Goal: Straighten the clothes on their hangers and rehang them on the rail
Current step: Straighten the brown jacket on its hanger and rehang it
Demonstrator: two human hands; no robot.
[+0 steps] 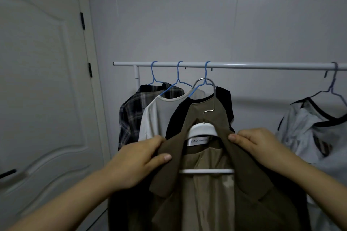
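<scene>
At far left is one white door [37, 80], shut. Your left hand [139, 157] grips the left collar edge of the brown jacket [206, 202], thumb on top and fingers curled behind the cloth. The jacket sits on one white hanger [202, 129] with a steel hook, held in front of you below the rail [244, 66]; the hook is not on the rail. Your right hand [257, 144] pinches the right collar edge, thumb pressed against the fabric.

On the rail you have four garments, each on its own hanger. Three blue hangers are grouped at the left end: one plaid shirt [131, 114], one white tee [155, 118], then one black top [223, 103] partly hidden behind the jacket. Well apart, at the right edge, one pale tee [309, 127] with dark neck trim hangs on a fourth hanger, crumpled and crooked.
</scene>
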